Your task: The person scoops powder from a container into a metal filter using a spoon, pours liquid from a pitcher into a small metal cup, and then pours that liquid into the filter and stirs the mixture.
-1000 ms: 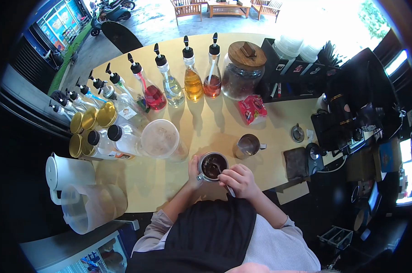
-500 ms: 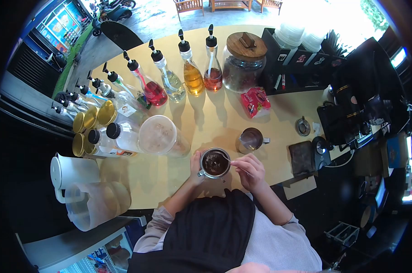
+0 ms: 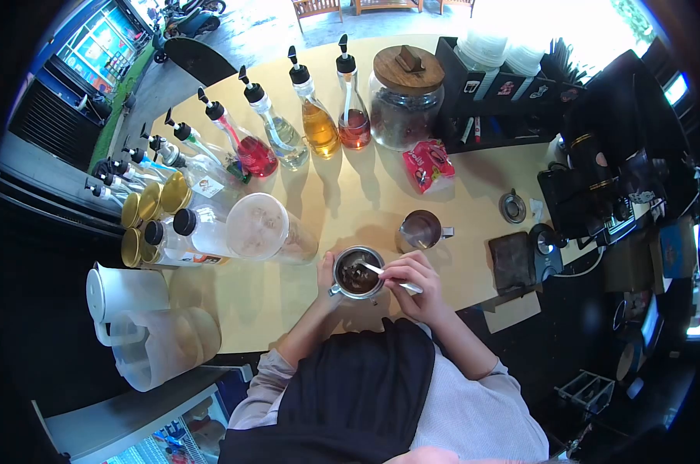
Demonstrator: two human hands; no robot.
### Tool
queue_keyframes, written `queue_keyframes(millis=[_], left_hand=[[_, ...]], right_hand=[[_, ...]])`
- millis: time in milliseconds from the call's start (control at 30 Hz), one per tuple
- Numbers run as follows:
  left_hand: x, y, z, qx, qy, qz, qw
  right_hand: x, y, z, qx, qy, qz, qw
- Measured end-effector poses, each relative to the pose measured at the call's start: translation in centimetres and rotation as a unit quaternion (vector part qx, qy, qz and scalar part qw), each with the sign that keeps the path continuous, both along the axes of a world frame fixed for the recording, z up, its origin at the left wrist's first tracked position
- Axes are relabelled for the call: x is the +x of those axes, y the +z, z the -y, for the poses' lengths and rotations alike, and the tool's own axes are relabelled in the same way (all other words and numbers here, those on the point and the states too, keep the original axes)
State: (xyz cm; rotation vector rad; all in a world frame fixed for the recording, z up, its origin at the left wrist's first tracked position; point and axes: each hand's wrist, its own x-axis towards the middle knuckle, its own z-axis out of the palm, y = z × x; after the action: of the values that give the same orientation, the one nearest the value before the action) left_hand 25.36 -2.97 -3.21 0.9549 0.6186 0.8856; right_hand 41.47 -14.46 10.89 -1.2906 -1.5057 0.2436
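Note:
My left hand point(image 3: 328, 283) is closed around the left side of a metal cup point(image 3: 357, 297), which has a side handle. Dark brown liquid point(image 3: 350, 279) with a paler streak lies inside it. A slim spoon point(image 3: 371, 268) leans into the liquid from the right. Fingers of my right hand point(image 3: 417, 284) pinch its handle, whose end sticks out past them; the tip is hidden in the liquid. Just up and right of that hand stands a second metal cup point(image 3: 421, 230) with a handle pointing right.
Several pump bottles point(image 3: 316, 124) line the far left edge. A tall plastic container point(image 3: 258, 226) stands left of my hands. White pitchers point(image 3: 137, 294) sit further left. A lidded glass jar point(image 3: 406, 108), a pink packet point(image 3: 428, 165) and a black organizer point(image 3: 497, 93) are at the back.
The spoon has shifted within the cup, showing more of its pale handle, and my right hand has turned slightly. My left hand still holds the cup. The whole view has shifted a little.

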Motion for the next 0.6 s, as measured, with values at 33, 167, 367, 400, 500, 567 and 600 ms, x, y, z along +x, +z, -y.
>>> queue_keyframes(millis=[33,167,367,400,500,567,600], left_hand=[[-0.3,-0.5,-0.1,0.0,0.0,-0.001,1.0],[0.0,0.4,-0.1,0.031,-0.014,0.008,0.999],[0.5,2.3,0.2,0.017,-0.025,0.007,1.0],[0.4,2.3,0.2,0.02,-0.033,0.007,0.999],[0.4,2.3,0.3,0.019,-0.018,-0.007,1.0],[0.5,2.3,0.2,0.011,-0.019,-0.003,1.0],[0.5,2.3,0.2,0.003,-0.018,0.0,1.0]], right_hand=[[0.1,0.1,0.1,0.0,0.0,-0.001,1.0],[0.5,-0.2,-0.4,-0.017,0.005,-0.066,0.998],[1.4,0.6,-2.9,-0.046,0.011,-0.057,0.997],[1.5,0.9,-3.2,-0.053,0.032,-0.025,0.998],[1.4,1.7,-3.9,-0.043,0.05,0.028,0.997],[1.3,1.9,-4.2,-0.025,0.049,0.052,0.997],[1.2,2.0,-4.3,-0.028,0.064,0.043,0.997]])
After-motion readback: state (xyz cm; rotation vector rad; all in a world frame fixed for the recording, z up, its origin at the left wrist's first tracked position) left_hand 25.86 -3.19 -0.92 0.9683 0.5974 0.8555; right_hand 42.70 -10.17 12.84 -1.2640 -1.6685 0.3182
